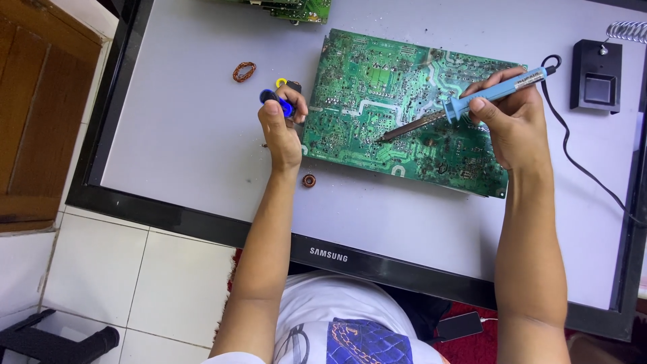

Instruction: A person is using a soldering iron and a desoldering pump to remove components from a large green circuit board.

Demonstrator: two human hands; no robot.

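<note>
Right hand (515, 128): fingers (480, 106) wrapped in a pen-style pinch around the blue handle of a soldering iron (465, 102). Dark metal tip angles down-left, point touching or just above the solder side of the green circuit board (377, 87), near its lower middle; can't tell if there is real contact. Black cord (573, 158) leaves the rear of the handle, loops past the wrist and runs off toward the right edge.

Left hand (282, 131): fingers (296, 101) curled shut on a small blue tool with a yellow end (283, 100), mostly hidden by the grip, so its kind is unclear. Hand sits at the board's left edge, fingertips touching or just beside that edge.

Board lies flat, slightly rotated, upper centre of the pale grey surface (182, 135), traces and solder joints facing up. Dark scorch or flux marks around the area right of the tip.

Around it: small copper-wound toroid coil (309, 180) on the surface just below the left wrist, near the board's lower-left corner. Loose ring of copper wire (244, 71) up-left of the left hand, well apart from the board. Second green board (296, 9) partly in frame at the top edge. Black iron stand with coiled spring holder (596, 75) at top right, beside the cord.

Surface has a black frame (202, 219) all round. White tiled floor (135, 283) lower left, wooden panel (34, 121) far left.
</note>
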